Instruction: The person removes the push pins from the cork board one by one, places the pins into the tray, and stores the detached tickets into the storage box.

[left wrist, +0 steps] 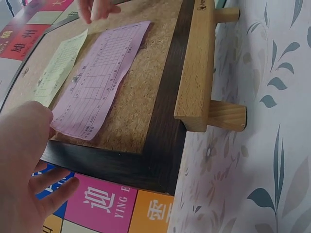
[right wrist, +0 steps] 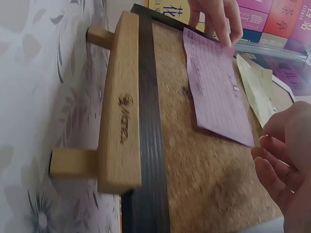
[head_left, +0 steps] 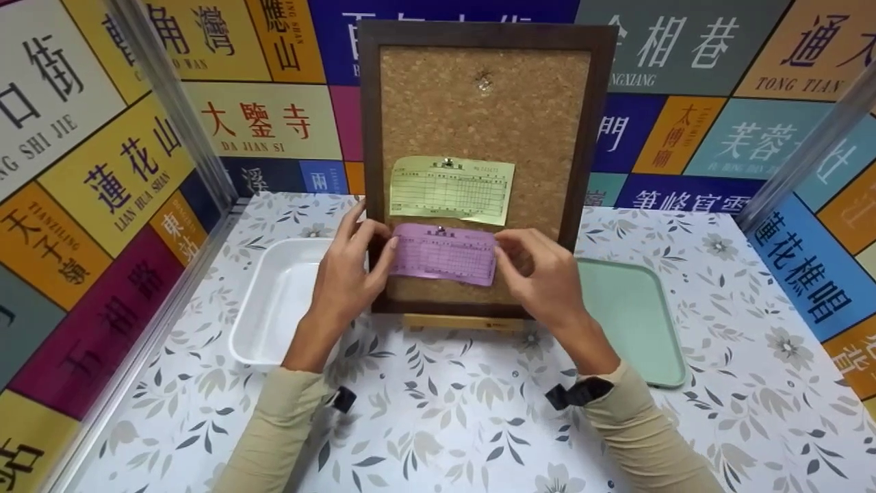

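Observation:
A purple printed form slip (head_left: 445,255) hangs low on a dark-framed cork board (head_left: 438,123), with a small metal clip at its top edge. My left hand (head_left: 345,263) pinches its left edge near the upper corner, the other fingers spread by the frame; in the left wrist view the thumb (left wrist: 36,114) covers that corner. On the opposite side, my right hand (head_left: 547,270) pinches the upper right corner between thumb and fingertips, seen close in the right wrist view. Just above hangs a yellow-green form slip (head_left: 452,190) under a similar clip.
The board leans on a wooden stand (head_left: 465,322). To the left lies a white tray (head_left: 250,315), partly behind my left arm; a green tray (head_left: 636,315) lies at the right. A shiny pin-like cluster (head_left: 484,82) sits high on the cork. Sign-covered panels surround the flowered tablecloth (head_left: 438,424).

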{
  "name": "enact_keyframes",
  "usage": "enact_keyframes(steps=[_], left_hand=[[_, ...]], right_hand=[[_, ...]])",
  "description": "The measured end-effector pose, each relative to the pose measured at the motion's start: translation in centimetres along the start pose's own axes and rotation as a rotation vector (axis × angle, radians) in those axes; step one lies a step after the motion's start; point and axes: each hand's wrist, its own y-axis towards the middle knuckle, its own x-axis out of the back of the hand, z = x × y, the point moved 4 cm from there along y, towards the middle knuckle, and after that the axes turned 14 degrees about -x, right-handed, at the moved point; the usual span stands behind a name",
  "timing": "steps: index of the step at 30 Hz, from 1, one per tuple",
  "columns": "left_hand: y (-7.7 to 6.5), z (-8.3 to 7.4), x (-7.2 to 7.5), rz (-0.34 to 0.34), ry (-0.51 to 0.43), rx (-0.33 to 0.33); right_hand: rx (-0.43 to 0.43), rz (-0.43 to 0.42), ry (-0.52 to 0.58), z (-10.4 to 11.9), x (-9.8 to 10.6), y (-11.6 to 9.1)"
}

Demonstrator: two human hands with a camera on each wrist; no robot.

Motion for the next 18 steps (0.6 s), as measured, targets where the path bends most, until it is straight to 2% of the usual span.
enact_keyframes(steps=[13, 18], left_hand=[[-0.1, -0.1, 0.0, 0.022, 0.013, 0.01], [0.0, 0.0, 0.0, 0.018, 0.007, 0.007]], right_hand=[[0.009, 0.024, 0.013, 1.8, -4.4, 0.7], [-0.024, -0.014, -0.029, 2.4, -5.6, 0.9]])
